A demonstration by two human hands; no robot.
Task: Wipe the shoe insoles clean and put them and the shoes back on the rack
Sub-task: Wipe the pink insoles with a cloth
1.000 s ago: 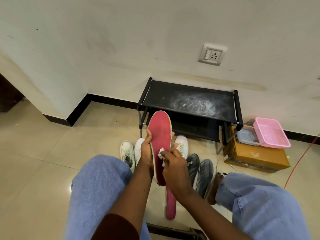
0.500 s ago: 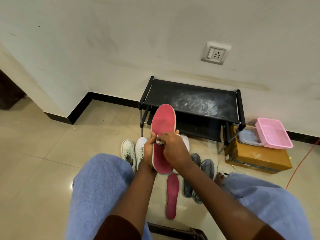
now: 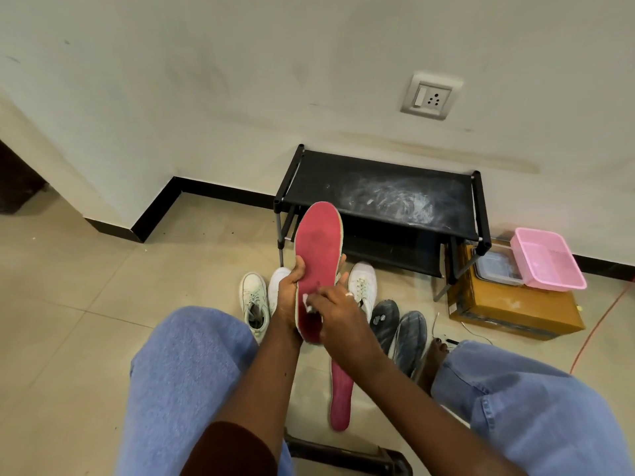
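Gripping red insole (image 3: 318,249), left hand (image 3: 287,293); right hand (image 3: 338,310) pinching white wipe (image 3: 307,301).

The rack (image 3: 378,197) stands against the wall; just right of it, a box (image 3: 508,310) carries a basket (image 3: 546,259) and a container (image 3: 494,267). On the floor before the rack lie sneakers (image 3: 254,297) (left) and another pair (image 3: 398,331) to the right. The raised insole (image 3: 318,255) has a wipe (image 3: 307,300) on it, and a second insole (image 3: 340,396) lies on the floor below.
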